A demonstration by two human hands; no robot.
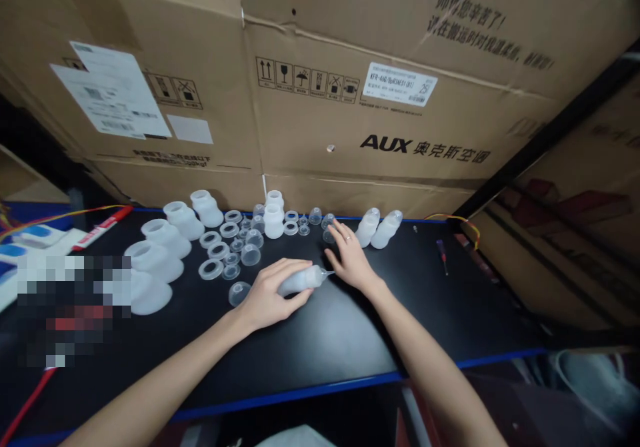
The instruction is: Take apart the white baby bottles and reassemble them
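A translucent baby bottle [300, 280] is lying nearly sideways in the left hand [273, 293], low over the middle of the black table [350, 353]; I cannot tell whether it is touching the surface. Its bare nipple [326, 273] is pointing right, close to the person's right palm, so a careless drop of that palm could be bending or soiling it. The left fingers are wrapping the bottle's body, the forearm slanting in from the lower left. The right hand [353, 253] is reaching farther back, fingers spread and parted beside clear dome caps [329, 221]; contact is unclear. Two capped bottles [369, 227] are standing just beside it, so a sideways sweep could be toppling them.
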